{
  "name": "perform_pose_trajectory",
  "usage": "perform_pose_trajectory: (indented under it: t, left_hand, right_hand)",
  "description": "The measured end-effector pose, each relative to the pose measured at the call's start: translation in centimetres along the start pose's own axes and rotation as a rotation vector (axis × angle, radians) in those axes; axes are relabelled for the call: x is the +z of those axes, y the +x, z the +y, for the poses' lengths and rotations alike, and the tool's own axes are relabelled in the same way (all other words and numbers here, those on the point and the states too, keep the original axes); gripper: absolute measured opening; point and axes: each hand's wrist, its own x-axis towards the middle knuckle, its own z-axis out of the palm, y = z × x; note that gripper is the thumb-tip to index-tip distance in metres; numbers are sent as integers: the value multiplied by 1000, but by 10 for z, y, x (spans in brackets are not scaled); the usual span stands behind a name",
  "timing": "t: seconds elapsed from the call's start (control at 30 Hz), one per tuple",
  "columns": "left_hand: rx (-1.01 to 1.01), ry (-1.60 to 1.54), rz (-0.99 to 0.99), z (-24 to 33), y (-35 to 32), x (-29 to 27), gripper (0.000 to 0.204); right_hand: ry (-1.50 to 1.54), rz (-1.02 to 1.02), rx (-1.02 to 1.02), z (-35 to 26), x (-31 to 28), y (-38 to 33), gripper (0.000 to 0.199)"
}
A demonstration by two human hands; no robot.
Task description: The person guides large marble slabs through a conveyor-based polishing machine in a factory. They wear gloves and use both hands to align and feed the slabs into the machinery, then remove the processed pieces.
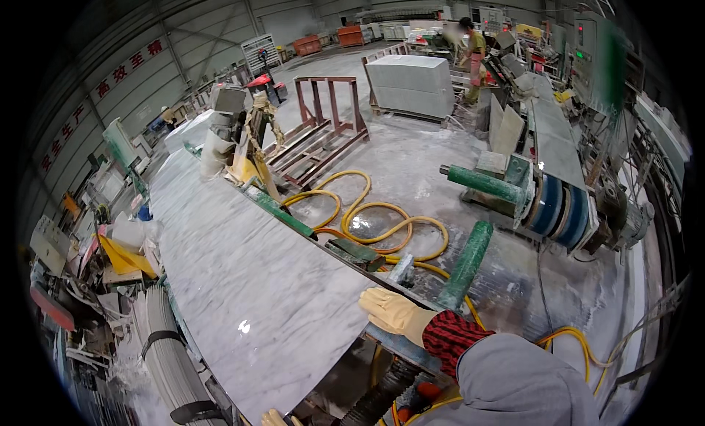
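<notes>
A long, glossy stone slab [250, 279] with grey veining stretches from the lower middle toward the far left. My right hand [393, 311], in a cream glove with a red and black checked cuff, lies at the slab's near right corner. Its fingers are stretched out flat, holding nothing. Only the gloved fingertips of my left hand [275, 418] come in at the bottom edge, beside the slab's near end. They look extended and apart; the rest of that hand is out of the picture.
A looped yellow hose [407, 231] lies on the wet floor. Green rollers [470, 261] stand to the right, beside a belt machine [562, 213]. Bundled grey strips [165, 345] are at left. Behind are a rusty rack [327, 125], a stack of slabs [410, 84] and a person [476, 55].
</notes>
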Motion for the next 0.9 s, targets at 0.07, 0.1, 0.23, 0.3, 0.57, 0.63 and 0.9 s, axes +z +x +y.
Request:
perform_pose_trajectory:
  t: [0.07, 0.1, 0.23, 0.3, 0.57, 0.63, 0.9]
  left_hand:
    - [67, 29, 43, -16, -1, 17, 67]
    - [151, 55, 115, -31, -7, 30, 67]
    - [4, -53, 121, -15, 1, 23, 63]
    - [50, -7, 161, -19, 5, 34, 67]
    - [3, -9, 148, -9, 2, 22, 67]
    - [3, -22, 147, -8, 3, 23, 67]
    - [-74, -38, 57, -5, 0, 21, 64]
  right_hand:
    - [6, 32, 10, -2, 3, -2, 46]
    - [16, -38, 51, -6, -3, 2, 47]
    - [1, -3, -10, 1, 4, -3, 49]
    - [12, -9, -9, -2, -4, -4, 48]
    - [-13, -41, 5, 0, 0, -6, 47]
    - [-11, -44, 22, 3, 1, -8, 47]
    - [15, -22, -23, -2, -5, -2, 46]
